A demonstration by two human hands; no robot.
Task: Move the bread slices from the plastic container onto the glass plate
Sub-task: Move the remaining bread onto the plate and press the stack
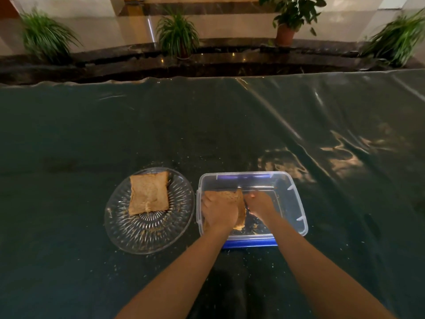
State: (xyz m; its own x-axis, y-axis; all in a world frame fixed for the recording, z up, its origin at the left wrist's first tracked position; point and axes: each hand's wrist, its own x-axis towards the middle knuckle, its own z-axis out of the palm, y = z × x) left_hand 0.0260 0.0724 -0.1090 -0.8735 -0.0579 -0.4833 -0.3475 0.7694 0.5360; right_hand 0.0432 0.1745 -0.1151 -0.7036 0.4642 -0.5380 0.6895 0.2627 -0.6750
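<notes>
Both hands were inside the clear plastic container [296, 203]: the left hand [219, 211] lay closed over a bread slice [240, 203], the right hand [261, 203] pinched its right edge. Just left, another bread slice [149, 192] lay on the glass plate [149, 236], on the crumb-strewn bench [92, 134].

I seem to be in a lobby or hall of a large building: polished stone floor [115, 31], a dark marble ledge [207, 63] lined with potted plants [177, 33], and my table [69, 134] draped in shiny dark plastic sheeting.
</notes>
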